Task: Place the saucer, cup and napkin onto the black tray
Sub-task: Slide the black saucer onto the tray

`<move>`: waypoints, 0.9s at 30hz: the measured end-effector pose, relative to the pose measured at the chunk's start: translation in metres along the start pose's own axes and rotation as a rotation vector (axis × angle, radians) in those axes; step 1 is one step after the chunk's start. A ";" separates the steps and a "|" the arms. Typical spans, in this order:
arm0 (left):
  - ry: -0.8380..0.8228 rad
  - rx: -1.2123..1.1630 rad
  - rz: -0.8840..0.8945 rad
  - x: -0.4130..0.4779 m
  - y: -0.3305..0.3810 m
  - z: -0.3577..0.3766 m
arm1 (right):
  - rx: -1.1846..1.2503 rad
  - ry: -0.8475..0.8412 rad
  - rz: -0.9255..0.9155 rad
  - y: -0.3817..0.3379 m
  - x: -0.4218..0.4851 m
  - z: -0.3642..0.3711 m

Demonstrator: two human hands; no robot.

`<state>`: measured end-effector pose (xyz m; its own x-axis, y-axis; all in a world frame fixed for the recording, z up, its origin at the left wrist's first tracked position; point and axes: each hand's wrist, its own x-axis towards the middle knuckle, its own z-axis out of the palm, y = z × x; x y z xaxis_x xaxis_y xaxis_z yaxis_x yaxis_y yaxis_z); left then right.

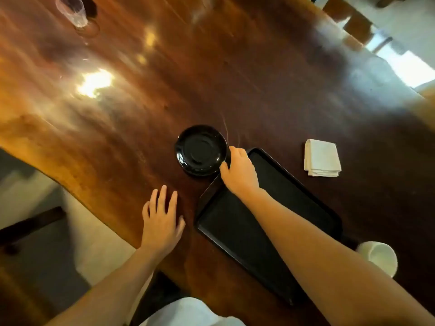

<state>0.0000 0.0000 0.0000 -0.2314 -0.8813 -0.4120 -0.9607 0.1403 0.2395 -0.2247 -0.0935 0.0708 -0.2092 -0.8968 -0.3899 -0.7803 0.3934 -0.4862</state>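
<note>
On the glossy reddish-brown wooden table [235, 78], a round black glazed saucer [200, 150] sits just beyond the far left corner of a flat rectangular black tray [282, 191], very near it though contact between the two cannot be made out. The right hand [239, 171] reaches across the tray's far end, its curled fingers at the saucer's right rim; whether they already pinch that rim cannot be told, since the fingertips are hidden behind the hand. The left hand [162, 220] lies palm down on the bare wood left of the tray, fingers spread and holding nothing. A folded white cloth napkin [322, 158] rests on the table to the right of the tray, apart from it. A white ceramic cup [379, 257] stands by the tray's near right side, partly hidden behind the right forearm. A clear drinking glass [72, 11] stands at the table's far left.
</note>
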 end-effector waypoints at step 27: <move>0.114 0.065 -0.040 -0.011 0.014 0.033 | 0.563 -0.240 0.438 0.010 0.038 -0.017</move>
<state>-0.0161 0.0266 -0.0208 -0.1775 -0.9317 -0.3169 -0.9776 0.1298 0.1659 -0.2504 -0.1274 0.0643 -0.2469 -0.5911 -0.7679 -0.2221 0.8058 -0.5489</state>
